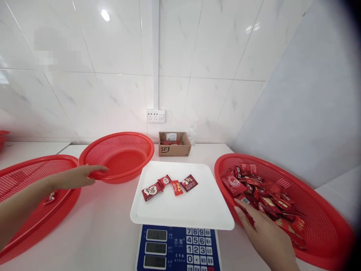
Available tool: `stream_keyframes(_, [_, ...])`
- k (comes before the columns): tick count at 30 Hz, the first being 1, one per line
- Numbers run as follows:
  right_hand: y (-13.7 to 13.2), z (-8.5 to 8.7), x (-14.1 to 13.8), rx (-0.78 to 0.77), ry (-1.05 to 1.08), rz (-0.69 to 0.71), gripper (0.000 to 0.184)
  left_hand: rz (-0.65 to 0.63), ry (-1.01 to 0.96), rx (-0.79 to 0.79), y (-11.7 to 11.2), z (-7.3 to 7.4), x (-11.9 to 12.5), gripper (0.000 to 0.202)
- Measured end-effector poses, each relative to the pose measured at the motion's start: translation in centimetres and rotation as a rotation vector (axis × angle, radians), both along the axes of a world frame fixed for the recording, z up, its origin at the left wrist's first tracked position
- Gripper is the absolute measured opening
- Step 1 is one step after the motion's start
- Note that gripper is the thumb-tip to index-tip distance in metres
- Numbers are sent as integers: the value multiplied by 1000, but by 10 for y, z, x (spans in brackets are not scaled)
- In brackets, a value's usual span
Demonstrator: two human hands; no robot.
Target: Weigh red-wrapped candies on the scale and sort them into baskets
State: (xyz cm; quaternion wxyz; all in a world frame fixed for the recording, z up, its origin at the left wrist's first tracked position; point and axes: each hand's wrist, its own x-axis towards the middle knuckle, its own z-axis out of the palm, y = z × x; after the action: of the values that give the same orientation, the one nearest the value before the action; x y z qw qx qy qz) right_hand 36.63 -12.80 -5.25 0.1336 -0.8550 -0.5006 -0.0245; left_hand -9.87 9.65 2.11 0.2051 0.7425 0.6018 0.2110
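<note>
My left hand [77, 177] reaches forward with its fingers stretched out at the near rim of the back red basket [113, 180]. Whether it touches that rim I cannot tell. At the near left rim of the right red basket [321, 210], my right hand [266, 233] lies with thumb and forefinger apart; its other fingers are partly hidden. Beside it, many small red packets [267, 199] are heaped in this basket. Between my hands, several red and maroon packets [189, 183] lie on the white tray [183, 212] of a blue digital scale [177, 248].
Another red basket [63, 158], under my left forearm, has a small packet [50, 197] in it. A cardboard box [175, 150] with red packets stands by the tiled wall [121, 101], below a socket [156, 116]. Clear plastic [193, 133] is beside the box.
</note>
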Motion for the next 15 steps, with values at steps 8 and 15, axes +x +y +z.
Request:
stream_keyframes(8, [0, 2, -1, -24, 22, -28, 51, -339, 191, -112, 16, 0, 32, 28])
stream_keyframes(15, [1, 5, -4, -52, 10, -37, 53, -423, 242, 8, -12, -8, 99, 42])
